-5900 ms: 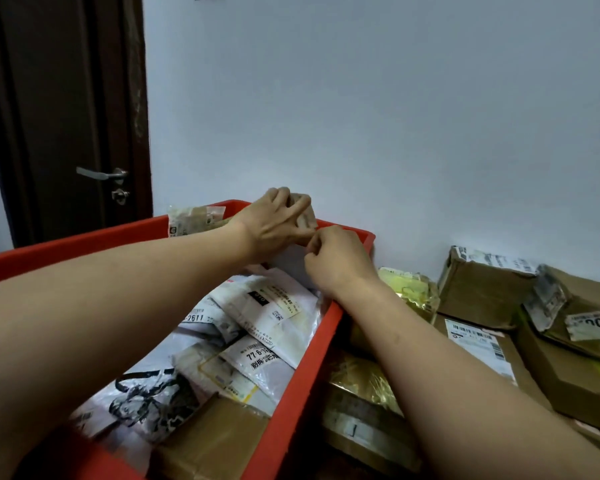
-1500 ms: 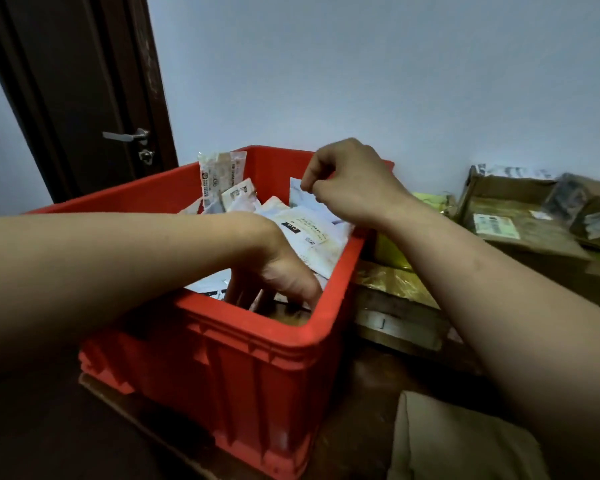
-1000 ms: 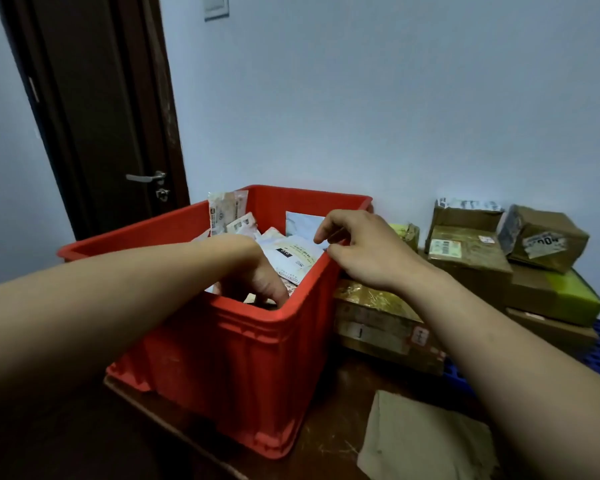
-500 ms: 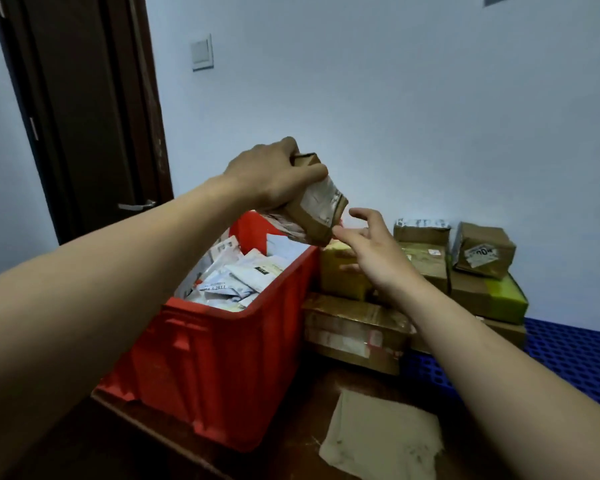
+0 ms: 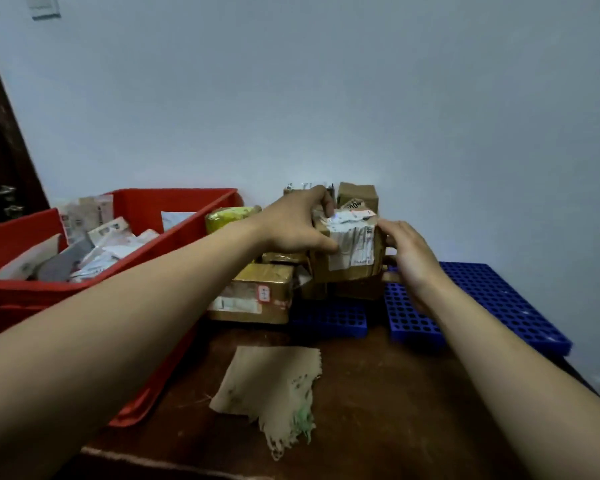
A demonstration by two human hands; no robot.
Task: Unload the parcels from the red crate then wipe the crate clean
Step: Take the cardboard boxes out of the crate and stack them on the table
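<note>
- 2 bare hands are seen on 1 brown cardboard box (image 5: pixel 350 252), which is held above the stack of boxes (image 5: pixel 257 292) to the right of the red crate (image 5: pixel 174 202), fully outside it. Whether its underside rests on the stack cannot be told.
- The left hand (image 5: pixel 298 225) is clamped on the box: its fingers are curled over the top edge and its thumb is pressed on the white label on the front.
- The right hand (image 5: pixel 409 256) is laid against the box's right side, with the fingers nearly straight and touching the cardboard.
- The red crate is set on the left part of the brown table (image 5: pixel 378 410). Many soft parcels (image 5: pixel 94 245) in white and grey wrapping are piled loosely inside it, and some are propped against its far wall.
- The stack of boxes is gathered just beside the crate's right wall. A yellow-green parcel (image 5: pixel 231 216) is lodged near the crate's far corner, and 1 small box (image 5: pixel 357 195) is seen at the back.
- Blue perforated mats (image 5: pixel 482 299) are laid under and to the right of the stack.
- A beige cloth (image 5: pixel 274 382), frayed and marked green at its lower edge, is spread on the table in front of the stack, apart from the crate.
- A dark door (image 5: pixel 0 161) is seen at the left edge and a wall switch (image 5: pixel 44 6) at the top left.
</note>
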